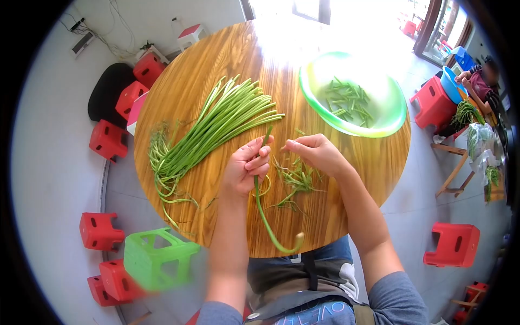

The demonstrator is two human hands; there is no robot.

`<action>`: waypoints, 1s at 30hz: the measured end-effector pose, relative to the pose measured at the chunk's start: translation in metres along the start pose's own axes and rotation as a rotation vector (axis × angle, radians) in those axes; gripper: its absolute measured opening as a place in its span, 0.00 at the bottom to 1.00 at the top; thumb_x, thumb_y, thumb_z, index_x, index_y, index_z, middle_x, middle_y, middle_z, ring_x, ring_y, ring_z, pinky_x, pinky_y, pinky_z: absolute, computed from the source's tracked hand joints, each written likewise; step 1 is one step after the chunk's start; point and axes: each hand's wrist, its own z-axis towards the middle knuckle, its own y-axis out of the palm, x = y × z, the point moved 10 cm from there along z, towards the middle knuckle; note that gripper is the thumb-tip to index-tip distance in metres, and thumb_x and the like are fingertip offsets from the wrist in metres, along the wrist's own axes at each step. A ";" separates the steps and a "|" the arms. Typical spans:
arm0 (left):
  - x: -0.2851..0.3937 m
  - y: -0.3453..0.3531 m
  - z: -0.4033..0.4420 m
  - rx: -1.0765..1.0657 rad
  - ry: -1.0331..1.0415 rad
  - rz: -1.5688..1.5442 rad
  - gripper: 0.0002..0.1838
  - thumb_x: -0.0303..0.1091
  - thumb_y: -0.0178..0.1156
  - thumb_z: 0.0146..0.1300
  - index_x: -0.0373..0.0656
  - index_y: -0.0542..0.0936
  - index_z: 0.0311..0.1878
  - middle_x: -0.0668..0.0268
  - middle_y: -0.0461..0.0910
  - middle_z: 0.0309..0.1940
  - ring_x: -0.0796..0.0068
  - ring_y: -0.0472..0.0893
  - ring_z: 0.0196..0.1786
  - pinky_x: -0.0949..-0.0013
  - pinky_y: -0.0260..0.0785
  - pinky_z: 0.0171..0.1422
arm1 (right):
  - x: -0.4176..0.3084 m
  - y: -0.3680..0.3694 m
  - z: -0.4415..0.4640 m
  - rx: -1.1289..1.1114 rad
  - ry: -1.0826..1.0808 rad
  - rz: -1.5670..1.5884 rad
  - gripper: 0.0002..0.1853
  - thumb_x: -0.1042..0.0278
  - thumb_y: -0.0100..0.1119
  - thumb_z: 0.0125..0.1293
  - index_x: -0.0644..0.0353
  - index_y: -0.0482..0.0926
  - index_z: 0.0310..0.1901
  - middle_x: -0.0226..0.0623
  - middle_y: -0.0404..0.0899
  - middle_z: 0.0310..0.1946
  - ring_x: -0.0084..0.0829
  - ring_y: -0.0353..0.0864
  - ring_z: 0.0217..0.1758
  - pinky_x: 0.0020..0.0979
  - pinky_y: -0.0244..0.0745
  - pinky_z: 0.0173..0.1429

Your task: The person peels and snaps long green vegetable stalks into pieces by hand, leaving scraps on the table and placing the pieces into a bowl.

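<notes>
My left hand [248, 167] is closed around a single garlic scape [263, 214], whose curled pale end hangs down past the table's near edge. Just right of its upper tip, my right hand [318, 154] pinches thumb and forefinger together; whatever is between them is too small to make out. To the left lies a large bundle of long green garlic scapes [216, 125], its thin curly ends toward me. Below my right hand sits a small heap of trimmed scraps [298, 181]. Short cut pieces [349, 100] lie in a green-and-white basin [310, 100] at the back right.
The round wooden table [227, 222] reaches close to my body. Red stools [102, 231] and a green stool [143, 260] stand on the left, another red stool [452, 245] on the right. At far right, a person [483, 81] works beside a blue basin [450, 85].
</notes>
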 end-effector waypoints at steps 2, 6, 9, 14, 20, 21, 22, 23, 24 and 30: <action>0.004 0.006 -0.002 -0.127 0.001 -0.110 0.14 0.30 0.42 0.70 0.30 0.70 0.50 0.66 0.72 0.27 0.91 0.57 0.14 0.85 0.50 0.17 | -0.007 0.005 -0.002 -0.009 -0.024 -0.018 0.15 0.58 0.60 0.61 0.61 0.82 0.41 0.20 0.71 0.19 0.12 0.63 0.21 0.18 0.59 0.24; 0.008 0.010 -0.006 -0.139 0.000 -0.152 0.14 0.31 0.41 0.70 0.31 0.70 0.50 0.66 0.72 0.27 0.91 0.57 0.14 0.85 0.49 0.16 | -0.009 0.014 -0.003 -0.115 -0.111 -0.037 0.12 0.64 0.59 0.60 0.61 0.82 0.40 0.23 0.70 0.16 0.16 0.65 0.19 0.22 0.61 0.24; 0.009 0.007 -0.009 -0.092 0.019 -0.092 0.14 0.31 0.42 0.70 0.32 0.71 0.50 0.66 0.73 0.27 0.90 0.56 0.13 0.84 0.48 0.16 | -0.011 0.004 0.001 0.131 -0.344 -0.449 0.11 0.65 0.61 0.57 0.62 0.82 0.38 0.35 0.76 0.18 0.23 0.71 0.22 0.28 0.69 0.29; 0.009 0.004 -0.007 -0.074 0.002 -0.006 0.13 0.31 0.45 0.69 0.33 0.71 0.49 0.66 0.75 0.27 0.91 0.56 0.13 0.84 0.48 0.17 | -0.010 -0.021 -0.001 0.320 -0.082 -0.499 0.13 0.61 0.62 0.58 0.66 0.80 0.29 0.38 0.73 0.16 0.21 0.69 0.20 0.27 0.66 0.26; -0.001 -0.004 -0.004 0.198 0.038 0.156 0.09 0.32 0.47 0.68 0.36 0.72 0.43 0.65 0.76 0.27 0.89 0.58 0.13 0.83 0.49 0.17 | -0.013 -0.012 0.002 0.250 -0.216 -0.065 0.15 0.58 0.62 0.60 0.65 0.80 0.34 0.26 0.74 0.19 0.15 0.69 0.23 0.23 0.64 0.27; -0.004 -0.005 -0.002 0.221 0.036 0.193 0.09 0.32 0.48 0.68 0.36 0.72 0.42 0.65 0.76 0.26 0.89 0.58 0.14 0.83 0.49 0.17 | -0.022 -0.004 -0.002 0.233 -0.231 0.029 0.15 0.59 0.62 0.60 0.65 0.79 0.35 0.24 0.74 0.20 0.13 0.68 0.24 0.21 0.63 0.27; -0.011 -0.009 0.002 0.203 0.007 0.241 0.08 0.33 0.49 0.67 0.37 0.71 0.42 0.65 0.76 0.26 0.89 0.59 0.14 0.83 0.49 0.17 | -0.027 0.002 -0.004 0.214 -0.245 0.123 0.14 0.59 0.61 0.61 0.65 0.79 0.37 0.21 0.74 0.21 0.12 0.68 0.25 0.19 0.63 0.27; -0.017 -0.010 0.005 0.185 -0.023 0.289 0.08 0.33 0.49 0.67 0.38 0.71 0.41 0.65 0.76 0.25 0.89 0.59 0.14 0.84 0.49 0.17 | -0.022 0.004 -0.003 0.208 -0.220 0.175 0.13 0.61 0.61 0.61 0.64 0.79 0.38 0.21 0.73 0.21 0.12 0.67 0.24 0.17 0.61 0.26; -0.017 -0.007 0.004 0.198 -0.001 0.340 0.09 0.34 0.50 0.67 0.37 0.72 0.41 0.65 0.76 0.25 0.88 0.60 0.14 0.83 0.50 0.18 | -0.016 0.006 -0.001 0.202 -0.195 0.227 0.12 0.62 0.60 0.62 0.64 0.79 0.38 0.21 0.72 0.21 0.11 0.66 0.23 0.16 0.59 0.25; -0.019 0.008 -0.002 0.214 -0.029 0.574 0.11 0.35 0.51 0.65 0.35 0.76 0.39 0.66 0.76 0.22 0.86 0.65 0.16 0.82 0.54 0.19 | 0.004 0.001 0.002 0.198 -0.079 0.477 0.08 0.67 0.58 0.61 0.63 0.79 0.39 0.21 0.70 0.21 0.09 0.58 0.17 0.15 0.50 0.19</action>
